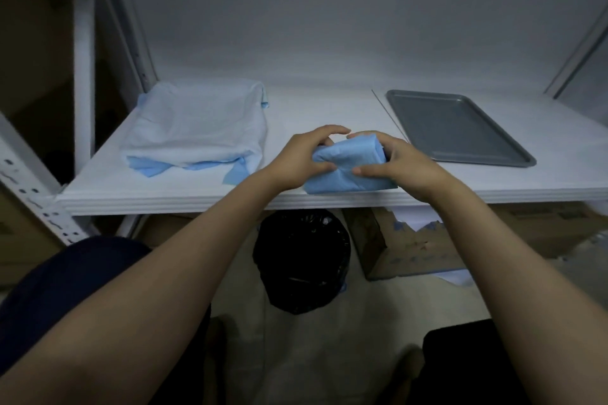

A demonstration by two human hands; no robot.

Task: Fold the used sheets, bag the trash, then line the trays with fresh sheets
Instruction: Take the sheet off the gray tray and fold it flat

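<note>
White shelf [296, 108] bears a sheet heap [197, 122] left, folded blue sheet [348, 171] centre-front, grey tray [460, 128] right.

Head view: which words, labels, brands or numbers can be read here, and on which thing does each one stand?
No text can be read.
Cardboard box under the shelf: blue print, too blurred to read.
Tray, folded blue sheet, black trash bag: no marking visible.

Both bare forearms stretched forward; left grip [301, 159] and right grip [403, 166] curl fingers round folded sheet [348, 171].
</note>
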